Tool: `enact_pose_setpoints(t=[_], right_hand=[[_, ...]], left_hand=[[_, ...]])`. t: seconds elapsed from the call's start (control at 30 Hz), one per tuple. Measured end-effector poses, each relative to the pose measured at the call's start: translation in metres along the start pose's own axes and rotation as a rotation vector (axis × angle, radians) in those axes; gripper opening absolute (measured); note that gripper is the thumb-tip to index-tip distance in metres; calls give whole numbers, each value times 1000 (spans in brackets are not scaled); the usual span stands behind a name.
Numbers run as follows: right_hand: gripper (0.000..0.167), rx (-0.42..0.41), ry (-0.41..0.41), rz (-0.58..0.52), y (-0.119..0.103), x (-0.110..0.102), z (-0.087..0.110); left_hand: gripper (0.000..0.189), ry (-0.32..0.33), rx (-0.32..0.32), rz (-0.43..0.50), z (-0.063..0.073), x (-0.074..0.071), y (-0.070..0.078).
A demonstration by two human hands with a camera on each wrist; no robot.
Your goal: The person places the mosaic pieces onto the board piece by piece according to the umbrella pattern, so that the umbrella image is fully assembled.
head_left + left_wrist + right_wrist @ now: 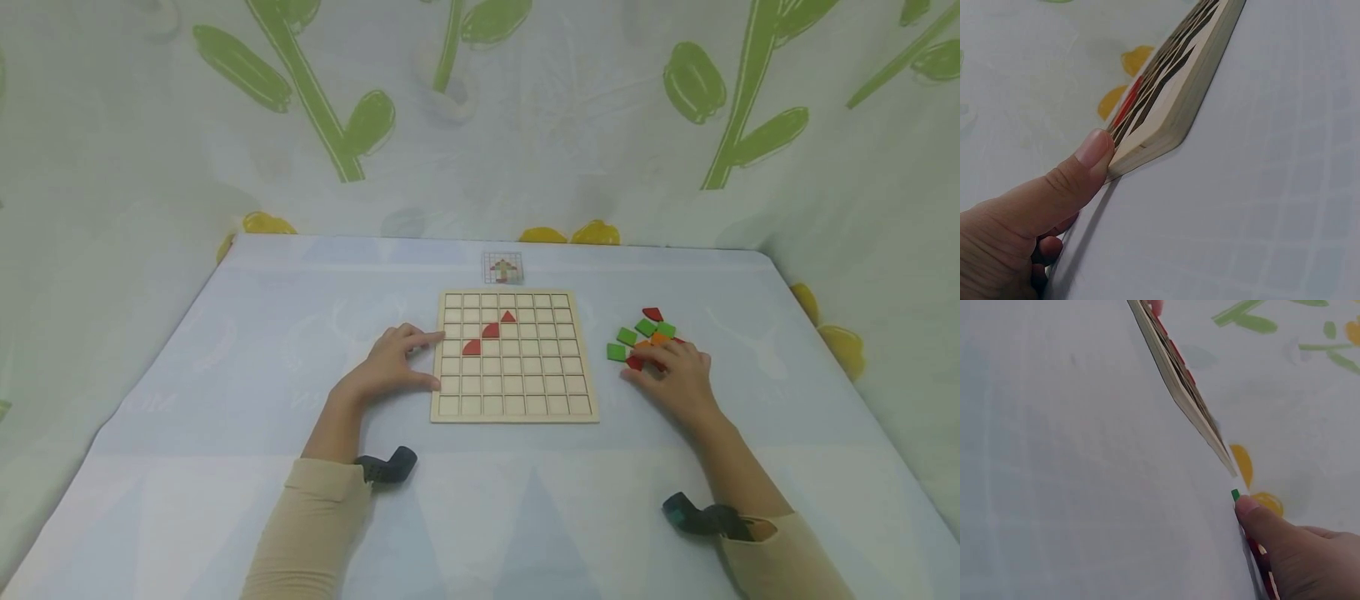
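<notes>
A wooden grid board (pixel 512 419) lies on the table, holding a red triangle (pixel 507 317) and two red quarter-round pieces, one higher (pixel 491 331) and one lower (pixel 472 347). My left hand (pixel 386 362) touches the board's left edge, thumb and forefinger spread apart; the thumb (pixel 1094 150) lies near the board's corner in the left wrist view. Right of the board, my right hand (pixel 678 379) reaches over a pile of loose pieces, its thumb and forefinger apart around a red piece (pixel 635 363). A green square (pixel 617 352) lies just left of these fingertips. The palm hides part of the pile.
Behind the board lies a small pattern card (pixel 502 268). More green pieces (pixel 627 336), an orange piece (pixel 660 338) and a red piece (pixel 652 314) lie beyond my right fingers. A patterned curtain (pixel 525 150) hangs behind the white-covered table (pixel 480 508).
</notes>
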State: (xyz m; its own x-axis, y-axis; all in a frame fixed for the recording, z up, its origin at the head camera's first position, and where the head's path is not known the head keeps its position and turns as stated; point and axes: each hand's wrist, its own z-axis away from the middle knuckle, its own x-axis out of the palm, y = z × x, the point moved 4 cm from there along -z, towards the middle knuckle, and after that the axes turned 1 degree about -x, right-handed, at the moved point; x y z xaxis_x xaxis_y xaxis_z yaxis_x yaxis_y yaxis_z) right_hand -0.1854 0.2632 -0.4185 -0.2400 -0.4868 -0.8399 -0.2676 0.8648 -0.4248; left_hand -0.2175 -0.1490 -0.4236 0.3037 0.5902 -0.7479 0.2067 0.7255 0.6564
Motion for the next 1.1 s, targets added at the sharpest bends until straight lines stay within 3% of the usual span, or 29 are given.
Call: enact_pose_setpoints(t=[0.37,0.67,1.1], right_hand=[[25,-10,-9,-4,-3,0,3],[27,-55,-75,-91,-5,3,5],[28,-91,-84,-94,-8,3,6]], left_hand=[[82,-4,-4,0,0,0,0],[82,1,-4,11,0,0,0],[82,-2,2,12,0,0,-1]])
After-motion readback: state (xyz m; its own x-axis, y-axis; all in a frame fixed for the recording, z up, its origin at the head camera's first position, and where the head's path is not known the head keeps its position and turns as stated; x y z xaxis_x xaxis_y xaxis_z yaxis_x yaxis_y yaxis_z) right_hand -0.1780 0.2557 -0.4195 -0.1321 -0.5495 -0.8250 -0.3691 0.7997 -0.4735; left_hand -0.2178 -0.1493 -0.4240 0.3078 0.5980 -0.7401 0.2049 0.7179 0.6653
